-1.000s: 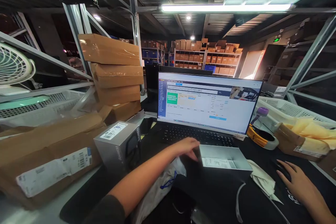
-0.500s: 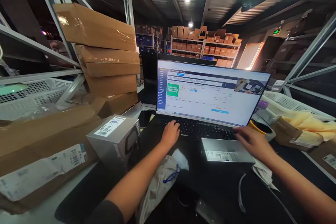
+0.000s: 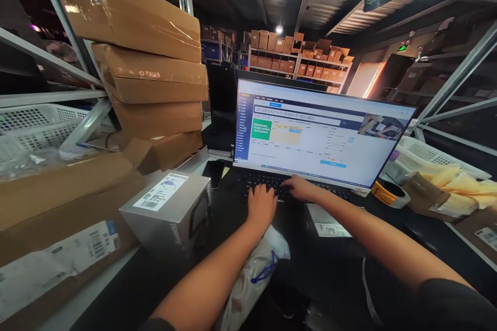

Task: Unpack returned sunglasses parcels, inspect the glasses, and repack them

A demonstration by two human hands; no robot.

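My left hand (image 3: 262, 207) rests on the black keyboard (image 3: 267, 179), fingers spread over the keys. Close by on its right, my right hand (image 3: 303, 189) touches the keys with a finger stretched out; its other fingers are partly hidden. Neither hand holds anything. Behind the keyboard stands a lit monitor (image 3: 295, 152) showing a page with a green panel. Beneath my right forearm lies a grey box (image 3: 330, 228) with a white label, partly covered by the arm. A translucent drawstring bag (image 3: 252, 289) with a blue cord lies beside my left forearm.
At left stands a grey product box (image 3: 163, 217), near a dark phone (image 3: 213, 171). Stacked cardboard boxes (image 3: 155, 80) rise behind it, and a large carton (image 3: 58, 248) sits at far left. A tape roll (image 3: 390, 195) and an open carton (image 3: 430, 196) with yellow wrapping are at right.
My right hand has moved left from the keyboard's right end to its middle, near my left hand. My left hand has shifted slightly right. An orange-tinted panel now shows on the screen.
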